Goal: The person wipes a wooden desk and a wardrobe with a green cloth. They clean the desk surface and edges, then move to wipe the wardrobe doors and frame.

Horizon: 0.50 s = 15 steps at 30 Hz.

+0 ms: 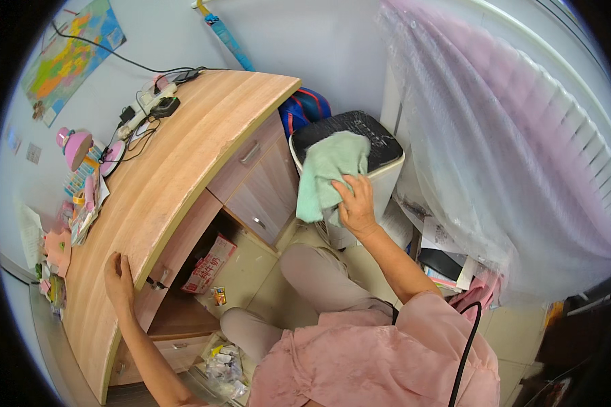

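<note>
I am looking down on the desk point(183, 139), its lower end running close to the dark rim of the view. To the right of the desk a translucent curtain point(468, 156) is hanging, and what is behind it is coming through too faintly for me to name. Beside the desk's far corner a white box point(385, 182) is standing, its black top partly covered. Above the desk's wall side a poster point(75, 61) is losing its upper part to the frame edge. The green cloth point(329, 166) is draping over the box, right of the desk, and I am gripping it with the right hand point(357, 203), some fingertips hiding among its folds. Between desk and box a blue bag point(309, 108) is showing only in part. Under the desk a red-and-white carton point(210, 264) is lying half in shadow. At the desk's near edge the left hand point(119, 281) is curling loosely; its palm is hidden, so I cannot tell whether it is holding anything.
</note>
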Available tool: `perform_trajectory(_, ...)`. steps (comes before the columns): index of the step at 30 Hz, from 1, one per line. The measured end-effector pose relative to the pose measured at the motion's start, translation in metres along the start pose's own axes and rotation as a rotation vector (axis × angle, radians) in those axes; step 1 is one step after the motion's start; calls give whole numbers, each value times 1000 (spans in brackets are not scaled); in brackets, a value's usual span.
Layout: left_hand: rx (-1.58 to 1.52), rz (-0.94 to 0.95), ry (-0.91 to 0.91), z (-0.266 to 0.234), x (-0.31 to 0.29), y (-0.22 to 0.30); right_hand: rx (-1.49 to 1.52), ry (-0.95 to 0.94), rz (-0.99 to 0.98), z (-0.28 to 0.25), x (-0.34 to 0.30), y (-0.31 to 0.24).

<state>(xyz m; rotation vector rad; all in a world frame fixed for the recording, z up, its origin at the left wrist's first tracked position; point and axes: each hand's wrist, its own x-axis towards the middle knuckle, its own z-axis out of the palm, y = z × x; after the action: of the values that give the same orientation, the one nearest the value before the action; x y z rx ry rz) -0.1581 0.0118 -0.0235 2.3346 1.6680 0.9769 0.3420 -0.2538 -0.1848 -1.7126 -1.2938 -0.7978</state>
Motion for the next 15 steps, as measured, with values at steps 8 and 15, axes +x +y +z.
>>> perform_trajectory(8,-3,2,-2,2,-2,-10,-41,319,481,17,-33,67)
perform_trajectory(15,-72,-8,-47,5,9,-5,436,562,1574,131,-152,69)
